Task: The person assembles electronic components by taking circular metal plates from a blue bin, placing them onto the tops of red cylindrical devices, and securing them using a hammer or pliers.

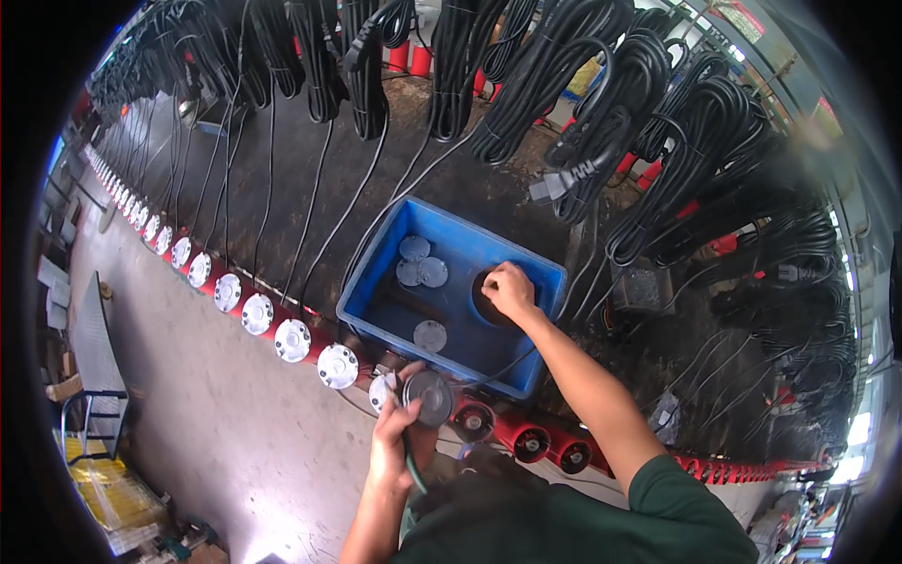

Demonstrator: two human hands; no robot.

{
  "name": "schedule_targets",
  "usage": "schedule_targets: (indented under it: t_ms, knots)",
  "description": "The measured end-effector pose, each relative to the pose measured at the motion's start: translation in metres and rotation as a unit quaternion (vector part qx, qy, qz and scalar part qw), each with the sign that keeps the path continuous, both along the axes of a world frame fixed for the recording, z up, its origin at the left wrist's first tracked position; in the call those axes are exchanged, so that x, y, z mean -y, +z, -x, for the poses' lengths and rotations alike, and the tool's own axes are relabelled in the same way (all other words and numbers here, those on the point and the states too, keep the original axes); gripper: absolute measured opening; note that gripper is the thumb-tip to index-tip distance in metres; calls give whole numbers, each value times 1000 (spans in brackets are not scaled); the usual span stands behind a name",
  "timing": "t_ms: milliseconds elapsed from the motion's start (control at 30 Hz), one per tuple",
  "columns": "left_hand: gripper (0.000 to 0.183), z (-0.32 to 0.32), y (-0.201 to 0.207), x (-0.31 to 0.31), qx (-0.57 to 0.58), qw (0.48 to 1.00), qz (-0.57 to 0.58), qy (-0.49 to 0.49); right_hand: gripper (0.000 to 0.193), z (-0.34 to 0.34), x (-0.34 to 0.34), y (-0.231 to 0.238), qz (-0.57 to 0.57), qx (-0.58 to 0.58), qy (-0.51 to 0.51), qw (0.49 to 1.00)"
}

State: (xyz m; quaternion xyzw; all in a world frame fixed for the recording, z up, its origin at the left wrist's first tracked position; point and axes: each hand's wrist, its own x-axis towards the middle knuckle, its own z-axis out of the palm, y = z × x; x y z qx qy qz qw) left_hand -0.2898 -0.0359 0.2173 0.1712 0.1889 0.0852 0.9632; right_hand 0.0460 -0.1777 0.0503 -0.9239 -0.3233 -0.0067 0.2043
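Observation:
My left hand [399,428] is closed around a dark grey round cap [430,399], held just off the near edge of a blue plastic bin [442,362]. A dark cable hangs below that hand. My right hand [510,289] reaches down into a small round dish [475,303] inside the bin. Its fingers are drawn together over the dish's brown contents; what they pinch, if anything, is hidden. Elsewhere in the bin lie several silver discs [432,273], with one disc [429,336] by the near wall.
Red cylinders with silver end caps [292,340] run in a row along the bench's near edge. To the right of my left hand, red cylinders [531,444] show open ends. Bundled black power cables [564,85] hang across the back, their leads crossing the dark bench [310,141].

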Motion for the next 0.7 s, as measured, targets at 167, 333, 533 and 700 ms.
schedule_targets:
  t_ms: [167,333,533,700]
  knots:
    - [73,71,-22,20,-74,996,-37,34,12,59,24,71,-311,-407,-73,856]
    - [70,103,-52,42,-124,989,-29,68,6,185,86,133,-339,-439,13,832]
    - [67,120,-59,66,-138,986,0,94,36,234,81,102,-132,-75,237,960]
    - [65,116,-57,80,-138,987,0,83,46,235,84,88,-122,-45,241,962]
